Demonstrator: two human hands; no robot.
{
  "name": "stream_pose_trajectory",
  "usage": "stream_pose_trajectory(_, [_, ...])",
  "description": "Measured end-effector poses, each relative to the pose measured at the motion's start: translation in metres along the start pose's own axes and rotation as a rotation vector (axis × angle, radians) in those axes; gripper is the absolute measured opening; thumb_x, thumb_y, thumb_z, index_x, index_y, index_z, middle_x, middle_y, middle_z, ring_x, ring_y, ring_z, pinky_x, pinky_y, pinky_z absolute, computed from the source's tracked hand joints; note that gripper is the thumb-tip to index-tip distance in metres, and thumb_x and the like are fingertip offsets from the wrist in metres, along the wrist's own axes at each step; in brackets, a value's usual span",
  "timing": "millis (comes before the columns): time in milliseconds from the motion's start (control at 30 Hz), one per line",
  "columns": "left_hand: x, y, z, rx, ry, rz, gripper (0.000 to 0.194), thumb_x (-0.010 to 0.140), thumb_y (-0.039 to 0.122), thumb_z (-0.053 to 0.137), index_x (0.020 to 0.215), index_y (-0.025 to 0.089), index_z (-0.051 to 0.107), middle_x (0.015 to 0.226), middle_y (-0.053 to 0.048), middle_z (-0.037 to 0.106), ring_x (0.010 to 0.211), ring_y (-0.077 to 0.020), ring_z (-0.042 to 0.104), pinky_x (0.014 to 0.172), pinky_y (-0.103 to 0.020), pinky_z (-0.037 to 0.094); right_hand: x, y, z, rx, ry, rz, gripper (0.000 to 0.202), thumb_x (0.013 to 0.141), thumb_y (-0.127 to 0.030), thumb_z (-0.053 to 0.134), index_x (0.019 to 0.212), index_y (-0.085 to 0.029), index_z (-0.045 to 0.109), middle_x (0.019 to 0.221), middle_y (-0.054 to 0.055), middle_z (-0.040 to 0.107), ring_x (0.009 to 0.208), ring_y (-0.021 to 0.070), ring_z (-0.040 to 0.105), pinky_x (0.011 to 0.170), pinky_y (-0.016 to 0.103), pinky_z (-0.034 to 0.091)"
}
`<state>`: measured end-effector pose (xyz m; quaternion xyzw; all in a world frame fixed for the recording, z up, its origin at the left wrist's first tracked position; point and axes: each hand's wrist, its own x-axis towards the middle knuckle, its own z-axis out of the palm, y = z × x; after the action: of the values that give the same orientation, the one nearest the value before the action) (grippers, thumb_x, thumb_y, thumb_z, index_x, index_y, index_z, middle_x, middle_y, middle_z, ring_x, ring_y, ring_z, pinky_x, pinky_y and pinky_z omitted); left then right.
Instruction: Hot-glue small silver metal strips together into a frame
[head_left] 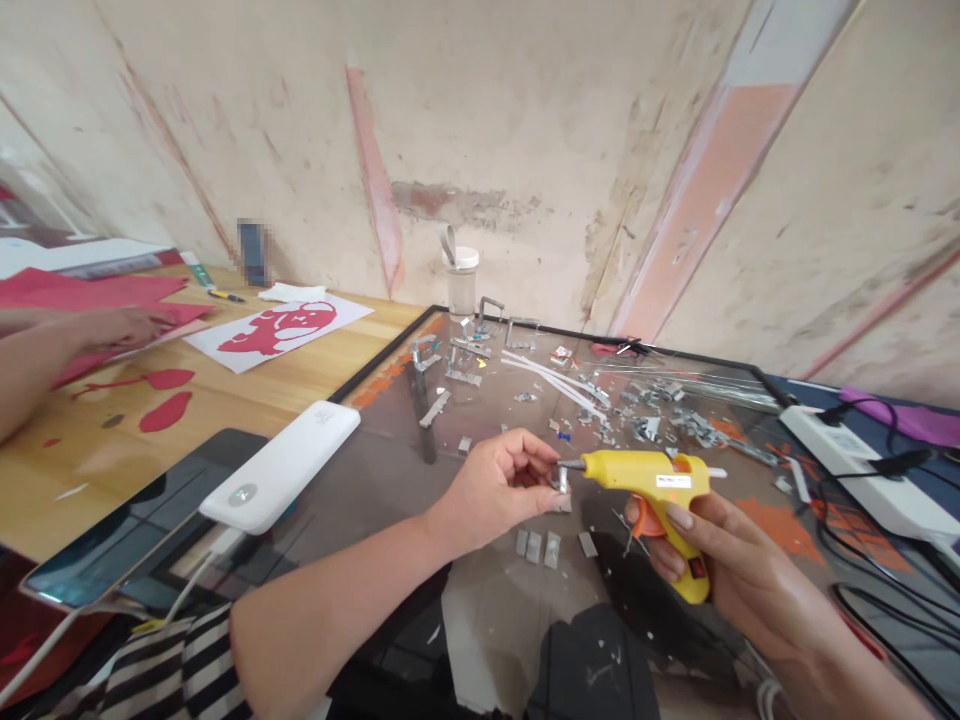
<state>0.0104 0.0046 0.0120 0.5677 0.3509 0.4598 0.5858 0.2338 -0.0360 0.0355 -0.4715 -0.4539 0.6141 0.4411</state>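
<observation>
My right hand [720,560] is wrapped round the handle of a yellow hot glue gun [645,472], with fingers by its orange trigger. A white glue stick [718,473] pokes out of the gun's back end. The metal nozzle points left and meets a small silvery-grey piece [562,490], which my left hand [499,485] pinches between thumb and fingers. Whether nozzle and piece touch, I cannot tell. Just below the left hand, several small grey flat pieces [551,549] lie on the dark glossy board [495,620].
A lidded clear jar [462,280], white glue sticks [551,380] and scattered grey scraps [652,400] occupy the board's far side. A power strip [870,480] with black cables lies right. At left are a white power bank [281,465], a red paper cutout [277,330] and another person's hand [124,325].
</observation>
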Motion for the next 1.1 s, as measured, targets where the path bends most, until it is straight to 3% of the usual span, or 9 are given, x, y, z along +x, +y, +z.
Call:
stream_pose_trajectory(400, [0.002,0.003,-0.003,0.095,0.04,0.045,0.027,0.065,0.018,0.071,0.085,0.015,0.053,0.072,0.001,0.059,0.063,-0.0088,0.054,0.063,-0.023,0.045,0.001,-0.001,-0.012,-0.068,-0.003,-0.019,0.027,0.074,-0.044,0.066,0.081,-0.018,0.064,0.053,0.001,0.053,0.051,0.0138,0.041,0.051,0.027,0.031])
stream_pose_trajectory(833, [0.002,0.0,-0.002,0.14,0.07,-0.007,0.032,0.061,0.026,0.075,0.085,0.015,0.057,0.072,-0.001,0.063,0.06,-0.0109,0.058,0.06,-0.024,0.047,0.0,-0.001,-0.006,-0.126,0.019,-0.034,0.032,0.073,-0.047,0.065,0.079,-0.016,0.063,0.053,0.001,0.052,0.049,0.0122,0.04,0.048,0.026,0.028])
stream_pose_trajectory(1100, [-0.001,0.002,-0.001,0.287,0.064,0.139,0.022,0.067,0.016,0.067,0.086,0.016,0.057,0.075,-0.001,0.062,0.066,-0.0103,0.056,0.067,-0.024,0.047,0.0,0.001,-0.011,-0.111,0.046,-0.071,0.026,0.076,-0.041,0.065,0.085,-0.017,0.061,0.052,0.0,0.054,0.05,0.0117,0.043,0.049,0.025,0.031])
